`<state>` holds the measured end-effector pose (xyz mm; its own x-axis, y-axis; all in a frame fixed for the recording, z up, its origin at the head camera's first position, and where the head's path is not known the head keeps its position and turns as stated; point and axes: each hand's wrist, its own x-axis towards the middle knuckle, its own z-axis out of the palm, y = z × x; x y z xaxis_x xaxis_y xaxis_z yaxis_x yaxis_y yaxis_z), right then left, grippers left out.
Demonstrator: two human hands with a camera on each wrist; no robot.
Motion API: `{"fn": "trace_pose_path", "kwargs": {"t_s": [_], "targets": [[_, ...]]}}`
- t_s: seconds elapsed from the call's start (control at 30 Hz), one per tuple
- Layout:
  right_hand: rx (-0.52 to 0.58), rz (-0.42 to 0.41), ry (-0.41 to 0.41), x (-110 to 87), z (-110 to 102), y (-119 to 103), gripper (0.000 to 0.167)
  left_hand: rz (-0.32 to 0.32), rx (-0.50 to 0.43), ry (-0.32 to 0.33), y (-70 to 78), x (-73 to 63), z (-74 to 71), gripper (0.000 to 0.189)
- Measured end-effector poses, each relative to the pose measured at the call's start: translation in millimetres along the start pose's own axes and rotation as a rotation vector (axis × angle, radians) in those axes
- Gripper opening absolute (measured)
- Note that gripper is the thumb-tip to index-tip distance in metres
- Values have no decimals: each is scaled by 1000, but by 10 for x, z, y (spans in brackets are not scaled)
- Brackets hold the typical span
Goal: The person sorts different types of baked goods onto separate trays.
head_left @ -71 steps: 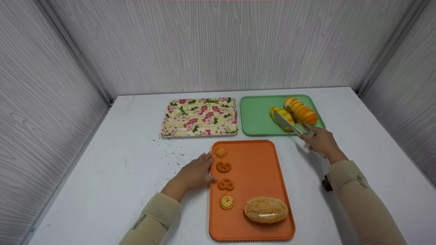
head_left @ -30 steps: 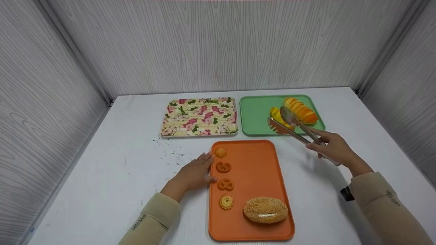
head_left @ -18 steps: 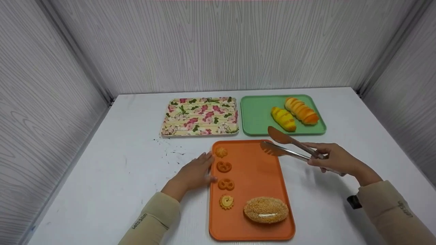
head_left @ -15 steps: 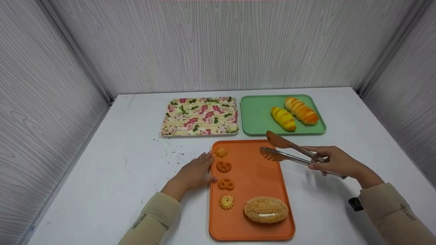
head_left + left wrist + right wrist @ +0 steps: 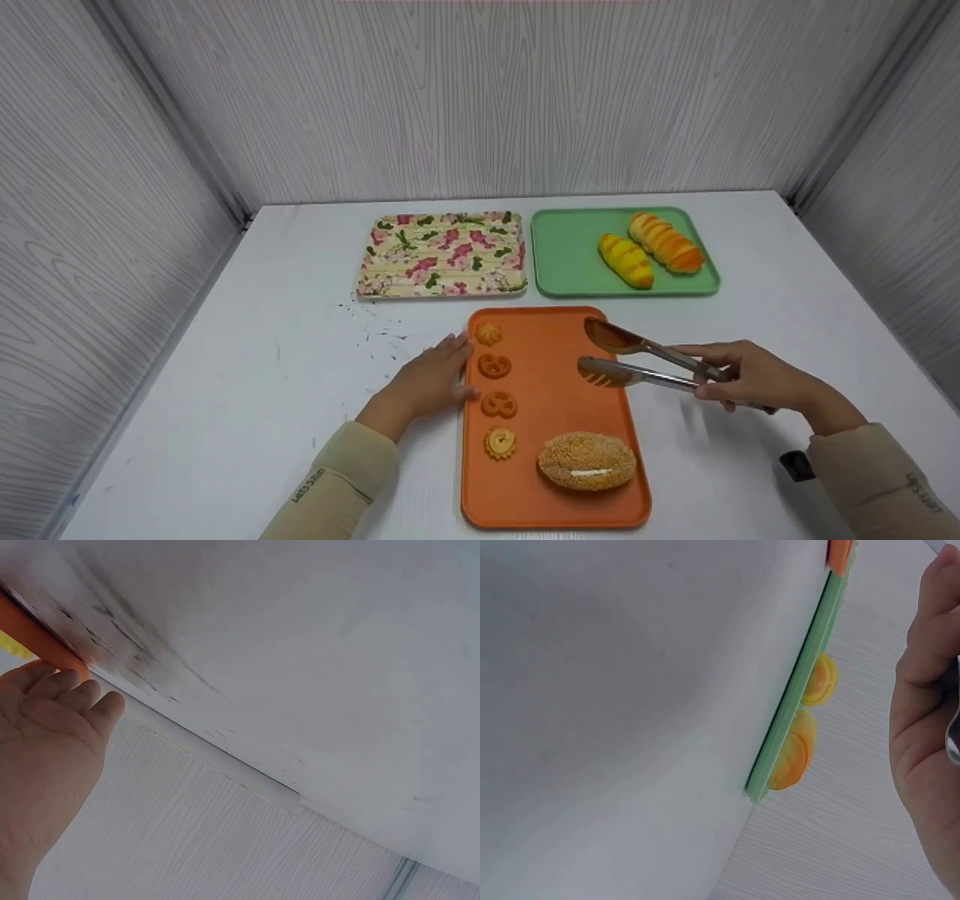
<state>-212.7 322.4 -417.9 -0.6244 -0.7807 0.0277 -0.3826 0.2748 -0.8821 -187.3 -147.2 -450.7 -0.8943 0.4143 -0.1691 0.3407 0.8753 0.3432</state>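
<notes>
Tongs point(image 5: 660, 379) have moved down the frame, from over the green tray point(image 5: 566, 259) to over the upper right of the orange tray point(image 5: 551, 397). Below their parted tips, lower right on that tray, lies a sesame bun point(image 5: 586, 460), long axis left to right, nearer those tips than the left hand point(image 5: 431, 380). The right hand point(image 5: 756, 377) grips the tongs; the left's straight fingers seem to touch the orange rim.

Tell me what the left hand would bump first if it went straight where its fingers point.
Most likely the orange tray: its left rim is right by the fingertips of the left hand, though whether they touch is hard to see. Just past the rim lies a flower-shaped cookie.
</notes>
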Motion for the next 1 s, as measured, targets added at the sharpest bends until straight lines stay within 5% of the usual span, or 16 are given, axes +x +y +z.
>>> {"fn": "trace_pose_path", "kwargs": {"t_s": [0.23,0.47,1.0], "targets": [[58,-76,-77,-42,66,-31,55,-16,5,-8,3,7,-2,83],[96,4,-101,-82,146,-105,55,-11,-2,-6,-2,6,9,82],[207,5,-212,-185,257,-143,60,-2,-3,-10,5,-12,-4,83]]}}
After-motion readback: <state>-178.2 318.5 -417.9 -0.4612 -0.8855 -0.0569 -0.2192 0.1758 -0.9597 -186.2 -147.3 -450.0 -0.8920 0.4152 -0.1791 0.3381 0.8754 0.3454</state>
